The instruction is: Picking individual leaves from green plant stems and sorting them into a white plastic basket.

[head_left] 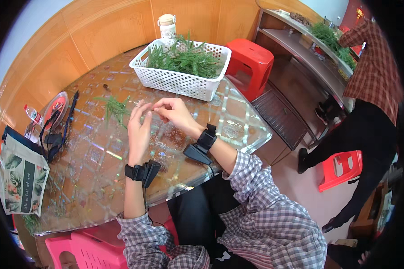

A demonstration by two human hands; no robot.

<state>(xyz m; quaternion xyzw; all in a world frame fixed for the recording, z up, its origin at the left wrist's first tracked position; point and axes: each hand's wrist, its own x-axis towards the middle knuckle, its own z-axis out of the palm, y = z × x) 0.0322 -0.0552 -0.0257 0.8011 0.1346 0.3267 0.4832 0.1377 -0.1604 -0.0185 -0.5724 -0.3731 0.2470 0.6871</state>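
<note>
Green sprigs [116,109] lie on the desk [87,168] beside the loosely bent left hand [139,127] and curled right hand [175,113]; whether either grips anything, I cannot tell.

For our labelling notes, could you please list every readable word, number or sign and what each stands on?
Tote bag: readable pale lettering on a dark panel; wording withheld.
Clear bottle: red label, too small to read.
White flask: markings too small to read.
Dark trousers: white mark, unclear whether lettering.
</note>
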